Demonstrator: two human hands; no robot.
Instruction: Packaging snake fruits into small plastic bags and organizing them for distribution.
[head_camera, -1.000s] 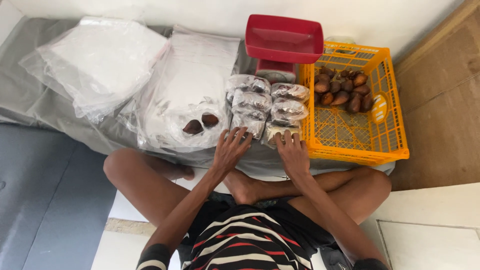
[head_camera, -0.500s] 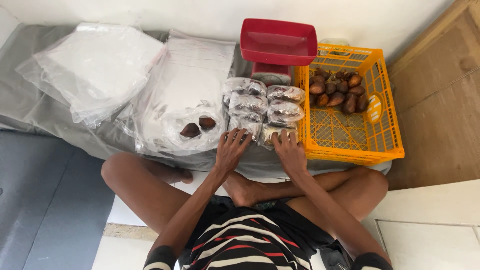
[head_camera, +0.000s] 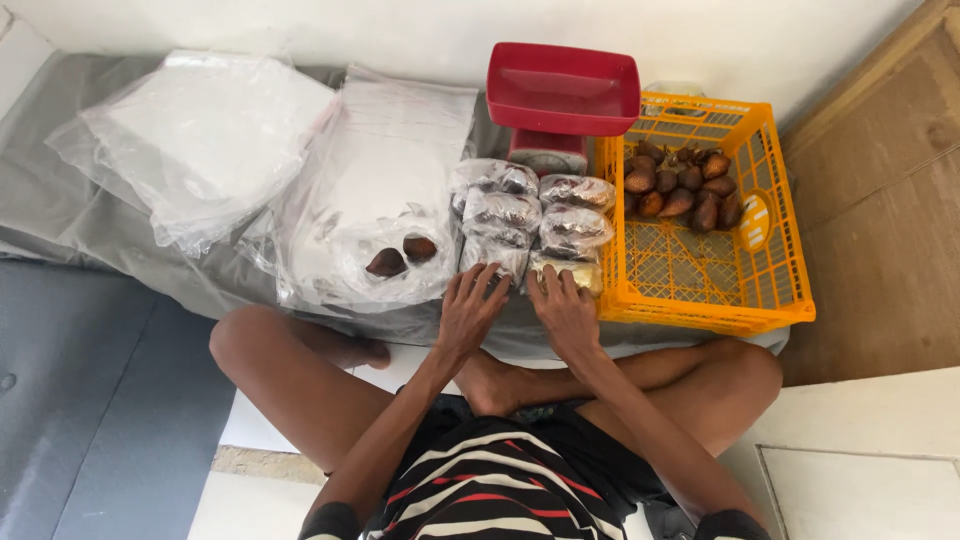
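the left hand (head_camera: 468, 312) lies flat, fingers spread and released, its fingertips touching the nearest bag in the left column of filled clear fruit bags (head_camera: 497, 215). the right hand (head_camera: 565, 310) likewise rests open, grasping nothing, fingertips on the nearest bag of the right column (head_camera: 572, 228). the bags sit in two columns on a grey sheet (head_camera: 60, 210), just left of an orange plastic basket (head_camera: 770, 300) holding brown snake fruits (head_camera: 680, 185). a red kitchen scale (head_camera: 562, 95) stands behind the bags. two loose snake fruits (head_camera: 402, 256) lie on a stack of empty clear bags (head_camera: 390, 150).
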